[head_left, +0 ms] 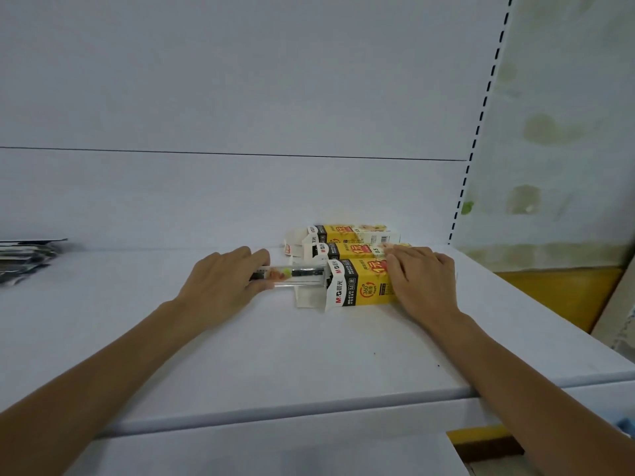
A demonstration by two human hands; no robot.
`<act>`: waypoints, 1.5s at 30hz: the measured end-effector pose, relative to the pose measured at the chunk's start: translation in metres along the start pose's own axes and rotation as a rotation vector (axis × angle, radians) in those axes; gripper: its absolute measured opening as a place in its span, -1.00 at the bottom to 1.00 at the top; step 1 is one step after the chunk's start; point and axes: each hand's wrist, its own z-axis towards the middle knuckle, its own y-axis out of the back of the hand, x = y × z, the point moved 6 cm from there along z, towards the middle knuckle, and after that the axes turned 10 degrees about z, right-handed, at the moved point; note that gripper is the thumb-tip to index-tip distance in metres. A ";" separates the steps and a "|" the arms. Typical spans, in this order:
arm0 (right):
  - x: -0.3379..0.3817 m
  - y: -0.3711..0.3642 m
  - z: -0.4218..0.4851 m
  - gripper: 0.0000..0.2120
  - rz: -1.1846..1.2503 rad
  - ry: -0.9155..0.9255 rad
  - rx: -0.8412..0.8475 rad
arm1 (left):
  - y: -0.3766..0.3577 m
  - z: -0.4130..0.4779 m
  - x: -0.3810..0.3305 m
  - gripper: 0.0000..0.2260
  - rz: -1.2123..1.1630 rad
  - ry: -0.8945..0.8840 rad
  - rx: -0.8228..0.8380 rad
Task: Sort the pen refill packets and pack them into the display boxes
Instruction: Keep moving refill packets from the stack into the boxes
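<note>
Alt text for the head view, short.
The left hand pinches a clear refill packet, its end at the open mouth of the nearest yellow display box, on which the right hand rests. Two more yellow boxes lie behind on the shelf.

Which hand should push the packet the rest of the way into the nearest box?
Left. The left hand grips the refill packet by its outer end, its other end at the open mouth of the nearest display box. The right hand rests on that box, likely steadying it.
</note>
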 end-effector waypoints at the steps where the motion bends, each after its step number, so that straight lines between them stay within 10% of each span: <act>1: 0.000 0.000 0.000 -0.45 0.006 0.002 -0.005 | -0.002 0.000 0.001 -0.76 -0.001 0.007 0.021; 18: -0.002 -0.002 0.001 -0.49 0.034 -0.003 -0.008 | -0.013 0.027 -0.040 -0.67 0.104 -0.106 0.010; 25: -0.001 -0.002 0.001 -0.50 0.065 0.005 0.005 | -0.020 0.044 -0.075 -0.75 -0.455 -0.070 0.274; 45: 0.000 0.000 0.000 -0.57 0.092 0.018 -0.013 | -0.023 0.035 -0.064 -0.92 -0.682 0.148 0.170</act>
